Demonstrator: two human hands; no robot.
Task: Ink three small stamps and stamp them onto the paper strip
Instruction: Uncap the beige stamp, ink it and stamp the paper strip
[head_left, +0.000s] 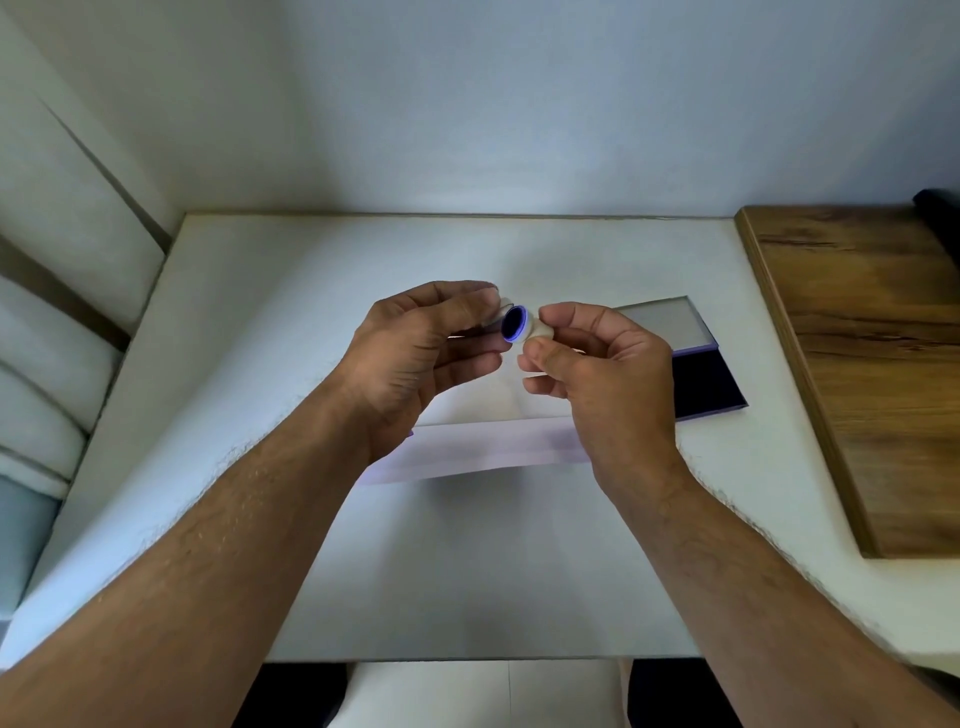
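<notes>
Above the middle of the white table, my right hand (597, 364) pinches a small round white stamp (519, 325) whose dark blue inked face points toward me and to the left. My left hand (421, 348) holds a small white piece, seemingly the stamp's cap, right beside it; most of that piece is hidden by my fingers. A white paper strip (483, 447) lies flat on the table under my hands. The open ink pad (709, 384) sits to the right with its dark pad showing and its lid (660, 322) folded back.
A wooden board (872, 364) lies along the right side of the white table (260, 312). A dark object (940, 208) sits at the far right edge. White cushioned seating (47, 364) stands to the left. The wall is just behind the table.
</notes>
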